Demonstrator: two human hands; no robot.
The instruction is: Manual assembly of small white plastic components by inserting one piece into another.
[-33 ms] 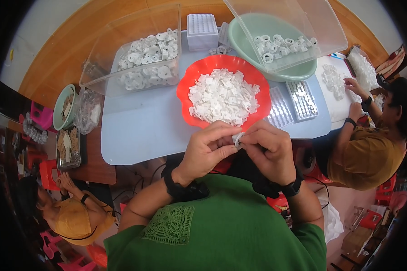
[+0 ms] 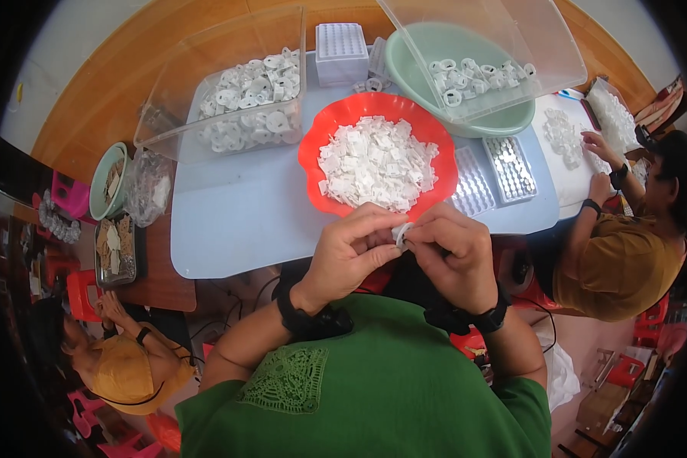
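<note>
Markings: small dark marks are borne by the white ring parts [image 2: 250, 85]; whether these are print cannot be told at this scale.

Surface: a pale blue tabletop [image 2: 229, 229] with rounded corners, set against a wood-coloured surface [image 2: 114, 99]. Placed upon it: a clear bin [image 2: 156, 145], upper left, in which the ring parts are heaped; a white block-shaped rack [image 2: 340, 57], its top dimpled; a pale green basin [image 2: 401, 65], overhung by a tilted clear container [image 2: 546, 38], with further rings seen through the plastic; a red scalloped bowl [image 2: 310, 172], near the front edge, filled with small white pieces [image 2: 374, 160]; two trays of round cells [image 2: 511, 169], side by side right of the bowl.

Room: a pinkish floor, with red stools [image 2: 626, 370] at the right. At the right, a co-worker's hand [image 2: 604, 150] is held by clear pieces [image 2: 563, 137] on a white surface; at the left, another co-worker's hands [image 2: 114, 309] are held together beside a brown table [image 2: 160, 263].

Hands: one white ring piece [image 2: 399, 235] is held just before the bowl's front rim. By the left hand [image 2: 342, 256] it is pinched between thumb and fingers; by the right hand [image 2: 462, 256] its near edge is gripped with bent fingertips.
</note>
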